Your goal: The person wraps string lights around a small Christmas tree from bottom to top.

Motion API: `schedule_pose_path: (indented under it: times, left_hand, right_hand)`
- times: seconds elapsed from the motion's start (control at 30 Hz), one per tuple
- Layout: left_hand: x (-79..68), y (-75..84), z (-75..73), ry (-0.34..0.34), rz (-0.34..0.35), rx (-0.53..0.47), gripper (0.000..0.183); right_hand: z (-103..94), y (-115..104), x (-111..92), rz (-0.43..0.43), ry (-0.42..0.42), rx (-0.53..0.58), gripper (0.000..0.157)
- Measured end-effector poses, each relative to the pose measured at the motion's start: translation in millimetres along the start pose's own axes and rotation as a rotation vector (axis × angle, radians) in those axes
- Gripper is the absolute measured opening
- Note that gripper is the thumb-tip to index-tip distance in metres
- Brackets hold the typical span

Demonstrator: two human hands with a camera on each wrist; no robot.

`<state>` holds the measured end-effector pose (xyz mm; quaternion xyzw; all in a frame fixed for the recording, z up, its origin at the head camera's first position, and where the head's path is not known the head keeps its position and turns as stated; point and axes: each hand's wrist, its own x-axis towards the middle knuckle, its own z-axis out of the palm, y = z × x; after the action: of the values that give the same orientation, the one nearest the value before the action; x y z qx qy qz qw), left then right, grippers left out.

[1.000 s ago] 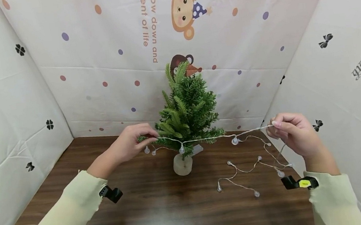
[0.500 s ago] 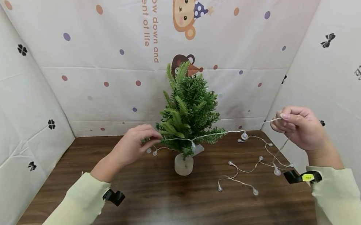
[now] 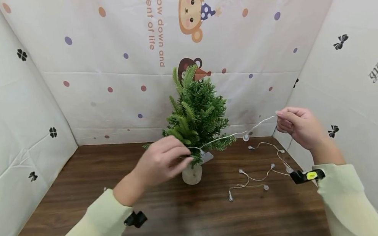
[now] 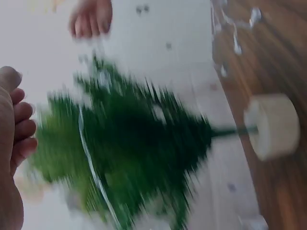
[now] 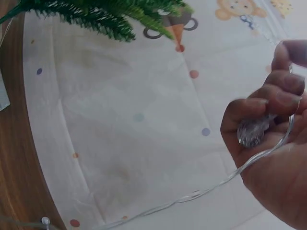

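A small green artificial Christmas tree (image 3: 202, 109) on a pale round base (image 3: 192, 174) stands on the table. A string of fairy lights (image 3: 227, 136) with clear round bulbs runs across the tree's lower front branches. In the head view my right hand (image 3: 300, 127), right of the tree, pinches the wire, raised above the table. The right wrist view shows a clear bulb (image 5: 253, 130) tucked in that hand's curled fingers. My left hand (image 3: 162, 161) is in front of the tree's lower left, thumb apart from its loosely bent fingers. The left wrist view, blurred, shows no wire in it.
More of the light string lies loosely on the brown wooden table (image 3: 186, 226) to the right, with several bulbs. A small pale box (image 3: 207, 156) sits beside the tree base. Printed white cloth (image 3: 97, 39) walls in the back and both sides.
My left hand has let go of the wire and moved right and toward me, in front of the tree. My right hand has risen slightly, still pinching the wire.
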<state>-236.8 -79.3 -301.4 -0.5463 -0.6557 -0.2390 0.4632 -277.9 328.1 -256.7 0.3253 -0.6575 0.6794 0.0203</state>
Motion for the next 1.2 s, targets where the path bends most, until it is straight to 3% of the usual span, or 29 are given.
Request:
schedule_pose_path:
  times: [0.07, 0.13, 0.23, 0.4, 0.47, 0.57, 0.73, 0.9, 1.07, 1.2]
  left_hand:
    - [19.4, 13.1, 10.4, -0.021, 0.014, 0.019, 0.006]
    - [40.5, 23.5, 21.0, -0.075, -0.03, 0.056, 0.007]
    - [75.5, 30.9, 36.2, -0.216, -0.171, 0.101, 0.011]
    - [131.8, 24.5, 63.6, -0.532, -0.48, 0.097, 0.018]
    - [147.5, 19.7, 76.3, -0.637, -0.578, 0.095, 0.019]
    - [162.8, 12.9, 95.7, -0.721, -0.684, 0.067, 0.015]
    - [173.4, 5.4, 119.9, -0.753, -0.796, -0.018, 0.024]
    - [175.4, 0.6, 127.4, -0.705, -0.79, -0.045, 0.022]
    - [180.1, -3.5, 127.2, -0.644, -0.835, -0.059, 0.018]
    - [184.8, -3.8, 125.0, -0.658, -0.84, -0.04, 0.018]
  right_hand:
    - [-1.2, 3, 4, 0.067, 0.054, -0.052, 0.026]
    - [-1.5, 6, 9, 0.115, 0.088, -0.086, 0.023]
    - [-0.2, 10, 15, 0.134, 0.098, -0.107, 0.023]
    - [4.3, 7, 25, 0.104, 0.05, -0.101, 0.025]
    - [5.7, 5, 28, 0.077, 0.01, -0.098, 0.028]
    - [6.9, 1, 32, 0.036, -0.058, -0.081, 0.031]
    - [6.2, -2, 34, 0.029, -0.121, -0.051, 0.032]
    - [-0.8, 5, 34, 0.048, -0.146, 0.072, 0.03]
    - [-12.3, 22, 32, 0.188, -0.284, 0.319, 0.036]
    - [-17.6, 33, 24, 0.286, -0.353, 0.357, 0.04]
